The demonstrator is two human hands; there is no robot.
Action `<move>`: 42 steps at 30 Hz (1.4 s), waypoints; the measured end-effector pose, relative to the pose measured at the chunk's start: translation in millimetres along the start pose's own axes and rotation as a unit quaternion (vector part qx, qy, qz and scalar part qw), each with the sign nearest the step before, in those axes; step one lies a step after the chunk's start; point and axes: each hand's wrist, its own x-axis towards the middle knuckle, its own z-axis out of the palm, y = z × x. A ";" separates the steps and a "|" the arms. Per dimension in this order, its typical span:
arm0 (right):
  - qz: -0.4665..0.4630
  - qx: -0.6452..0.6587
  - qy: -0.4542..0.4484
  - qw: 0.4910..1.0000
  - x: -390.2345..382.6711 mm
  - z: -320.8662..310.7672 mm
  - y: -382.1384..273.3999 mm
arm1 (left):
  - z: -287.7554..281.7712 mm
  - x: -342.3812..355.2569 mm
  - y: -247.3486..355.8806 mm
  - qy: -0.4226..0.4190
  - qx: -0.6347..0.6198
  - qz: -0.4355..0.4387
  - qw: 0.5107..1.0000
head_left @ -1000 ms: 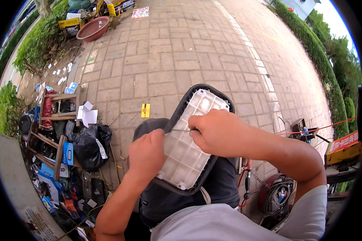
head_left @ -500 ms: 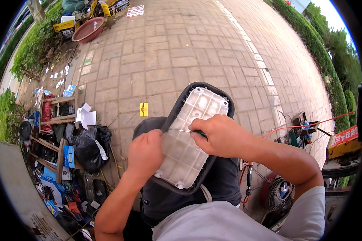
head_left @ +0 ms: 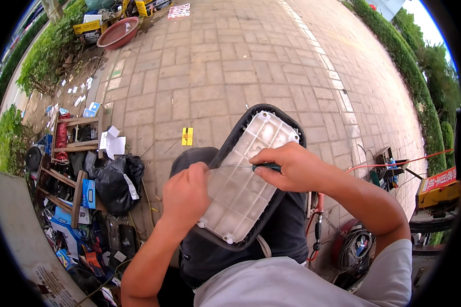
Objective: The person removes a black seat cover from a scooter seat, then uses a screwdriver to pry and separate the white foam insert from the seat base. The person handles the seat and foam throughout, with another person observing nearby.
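Observation:
A scooter-type seat lies upside down across my lap, showing its white ribbed plastic base [head_left: 235, 210]. Its black cover [head_left: 296, 124] wraps over the rim all round. In my right hand [head_left: 294, 166] is a screwdriver [head_left: 268, 167] with a dark green handle, held level over the base. The thin metal shaft points left to the cover's left edge, where its tip meets my left hand [head_left: 187, 192]. My left fingers are closed on that edge of the cover; the fingertips are partly hidden.
To the left lie a black plastic bag [head_left: 119, 187], a wooden frame [head_left: 77, 199] and scattered boxes. A reddish basin [head_left: 119, 33] stands far left. At right are a coiled cable [head_left: 357, 248], a red hose [head_left: 394, 162] and a small tool box [head_left: 386, 163]. Paving bears a yellow card [head_left: 187, 136].
My right hand and the screwdriver have shifted slightly right, and the shaft lies flatter. The seat's far end has moved a little right. My left hand keeps its hold on the cover edge.

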 end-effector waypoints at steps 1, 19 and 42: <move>-0.015 0.029 0.026 0.999 -2.4 6.7 8.0 | 0.2 -0.7 -0.6 -0.002 -0.004 -0.008 1.000; 0.066 -0.092 -0.068 0.991 4.2 -33.1 -58.6 | -7.7 9.5 -0.9 0.037 -0.010 0.089 0.995; 0.008 -0.055 0.122 0.991 -15.5 40.3 -22.2 | -0.7 3.8 -2.1 0.014 -0.002 0.000 1.000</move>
